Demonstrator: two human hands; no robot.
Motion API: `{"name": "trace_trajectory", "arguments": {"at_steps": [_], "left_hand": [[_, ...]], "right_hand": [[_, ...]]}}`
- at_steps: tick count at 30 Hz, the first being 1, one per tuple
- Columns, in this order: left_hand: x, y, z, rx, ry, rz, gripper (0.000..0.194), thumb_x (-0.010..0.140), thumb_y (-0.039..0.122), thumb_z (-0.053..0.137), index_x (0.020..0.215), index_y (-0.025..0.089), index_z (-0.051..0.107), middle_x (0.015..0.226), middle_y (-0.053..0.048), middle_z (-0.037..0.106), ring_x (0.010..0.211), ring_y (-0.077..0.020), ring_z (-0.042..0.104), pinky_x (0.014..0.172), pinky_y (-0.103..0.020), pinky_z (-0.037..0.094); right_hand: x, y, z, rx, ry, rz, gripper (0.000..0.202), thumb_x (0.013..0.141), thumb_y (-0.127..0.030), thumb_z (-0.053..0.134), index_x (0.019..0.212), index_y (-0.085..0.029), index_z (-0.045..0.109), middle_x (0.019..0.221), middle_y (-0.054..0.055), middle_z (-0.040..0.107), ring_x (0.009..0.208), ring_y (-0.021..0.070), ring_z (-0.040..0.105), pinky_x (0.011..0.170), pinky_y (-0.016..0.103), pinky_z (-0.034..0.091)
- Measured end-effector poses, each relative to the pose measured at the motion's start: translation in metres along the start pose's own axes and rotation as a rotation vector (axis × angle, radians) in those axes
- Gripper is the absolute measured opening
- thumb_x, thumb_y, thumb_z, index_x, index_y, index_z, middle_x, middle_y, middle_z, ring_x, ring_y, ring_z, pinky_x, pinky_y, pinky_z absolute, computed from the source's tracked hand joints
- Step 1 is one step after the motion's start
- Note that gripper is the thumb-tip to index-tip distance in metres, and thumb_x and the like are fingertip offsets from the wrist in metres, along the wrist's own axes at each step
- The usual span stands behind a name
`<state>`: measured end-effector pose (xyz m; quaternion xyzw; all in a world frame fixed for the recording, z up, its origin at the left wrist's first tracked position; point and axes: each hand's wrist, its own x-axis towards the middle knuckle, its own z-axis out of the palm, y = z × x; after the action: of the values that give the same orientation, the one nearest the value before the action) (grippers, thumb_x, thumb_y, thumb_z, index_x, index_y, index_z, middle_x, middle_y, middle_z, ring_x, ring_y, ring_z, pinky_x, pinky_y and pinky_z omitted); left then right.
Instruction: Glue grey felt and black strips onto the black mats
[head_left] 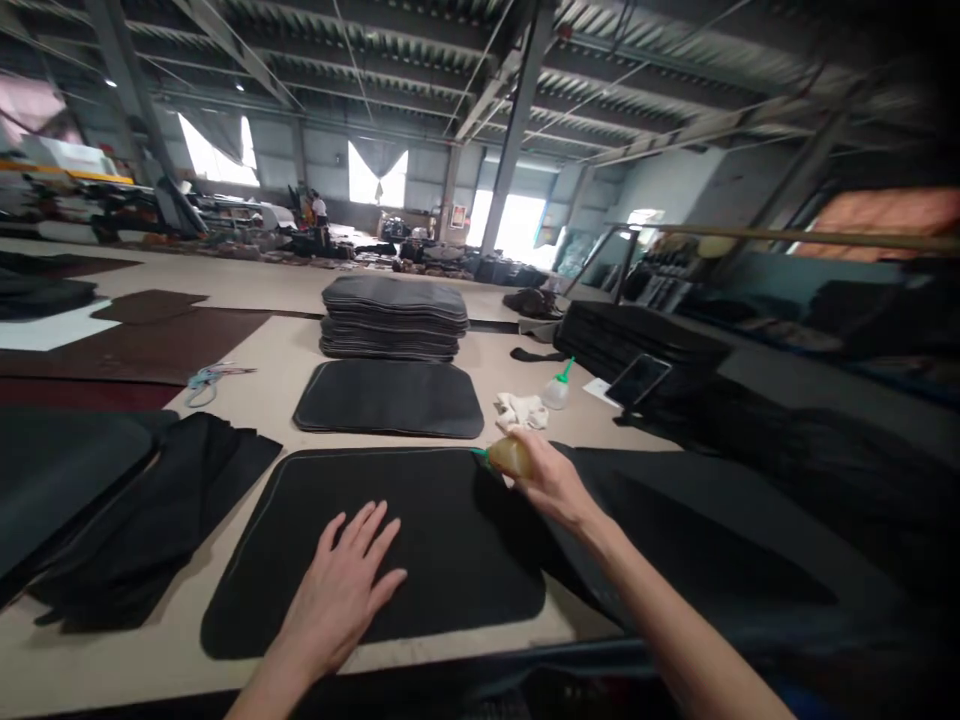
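My left hand (346, 580) lies flat with fingers spread on a black rounded panel (420, 560), near its front edge. My right hand (544, 475) is wrapped round a squeeze bottle (511, 456) of yellowish content, tilted so its green nozzle points left. The nozzle tip is at the panel's far edge, toward the right corner; a pale line runs along the far and left edges. Just beyond lies a second dark rounded panel (390, 398). A crumpled white cloth (520, 410) sits past my right hand, beside another bottle (557, 388) with a green nozzle, standing upright.
A stack of dark panels (394, 318) stands behind. Scissors (210, 382) lie at the left, above folded black material (172, 510). On the right are a phone (639, 381), a black pile (637, 340) and black sheets (697, 520). A person (319, 212) is far off.
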<state>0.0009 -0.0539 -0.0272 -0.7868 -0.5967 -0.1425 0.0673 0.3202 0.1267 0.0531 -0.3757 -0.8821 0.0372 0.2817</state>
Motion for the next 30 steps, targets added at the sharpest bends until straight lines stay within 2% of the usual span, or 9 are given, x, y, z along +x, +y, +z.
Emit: {"name": "trace_trajectory", "arguments": {"at_steps": [4, 9, 18, 26, 30], "left_hand": [[-0.001, -0.001, 0.005, 0.040, 0.040, 0.008, 0.056, 0.101, 0.055, 0.041, 0.153, 0.034, 0.042, 0.162, -0.004, 0.039, 0.147, -0.0272, 0.041, 0.117, -0.051, 0.035], [-0.002, 0.000, 0.006, 0.065, 0.023, 0.009, 0.056, 0.101, 0.056, 0.041, 0.152, 0.034, 0.043, 0.163, -0.004, 0.037, 0.148, -0.0262, 0.038, 0.118, -0.051, 0.034], [-0.003, -0.001, 0.005, 0.084, -0.015, 0.018, 0.057, 0.102, 0.055, 0.038, 0.153, 0.032, 0.040, 0.164, -0.005, 0.035, 0.151, -0.0254, 0.034, 0.119, -0.053, 0.032], [-0.003, -0.001, 0.003, 0.061, -0.040, 0.074, 0.052, 0.103, 0.050, 0.036, 0.149, 0.028, 0.048, 0.162, -0.009, 0.039, 0.151, -0.0297, 0.032, 0.118, -0.057, 0.032], [-0.003, -0.002, 0.005, 0.082, -0.035, 0.062, 0.055, 0.102, 0.051, 0.037, 0.152, 0.028, 0.044, 0.163, -0.009, 0.036, 0.152, -0.0289, 0.032, 0.119, -0.056, 0.031]], "right_hand": [[-0.014, 0.006, -0.009, 0.004, 0.052, 0.044, 0.057, 0.083, -0.018, 0.061, 0.138, -0.024, 0.047, 0.132, 0.013, 0.059, 0.119, 0.0304, 0.061, 0.099, 0.047, 0.051], [-0.026, 0.008, -0.017, 0.013, 0.062, 0.077, 0.055, 0.085, -0.024, 0.064, 0.138, -0.024, 0.047, 0.131, 0.014, 0.060, 0.118, 0.0317, 0.061, 0.098, 0.048, 0.051], [-0.056, 0.003, -0.050, 0.124, -0.024, 0.083, 0.066, 0.073, -0.010, 0.055, 0.137, -0.022, 0.046, 0.129, 0.011, 0.057, 0.116, 0.0290, 0.059, 0.100, 0.046, 0.049], [-0.105, -0.015, -0.079, 0.174, -0.083, 0.143, 0.056, 0.080, -0.017, 0.060, 0.135, -0.024, 0.048, 0.128, 0.009, 0.058, 0.112, 0.0282, 0.061, 0.096, 0.043, 0.050], [-0.136, -0.025, -0.088, 0.212, -0.079, 0.199, 0.052, 0.087, -0.027, 0.065, 0.136, -0.027, 0.047, 0.129, 0.008, 0.058, 0.113, 0.0287, 0.061, 0.097, 0.041, 0.052]]}}
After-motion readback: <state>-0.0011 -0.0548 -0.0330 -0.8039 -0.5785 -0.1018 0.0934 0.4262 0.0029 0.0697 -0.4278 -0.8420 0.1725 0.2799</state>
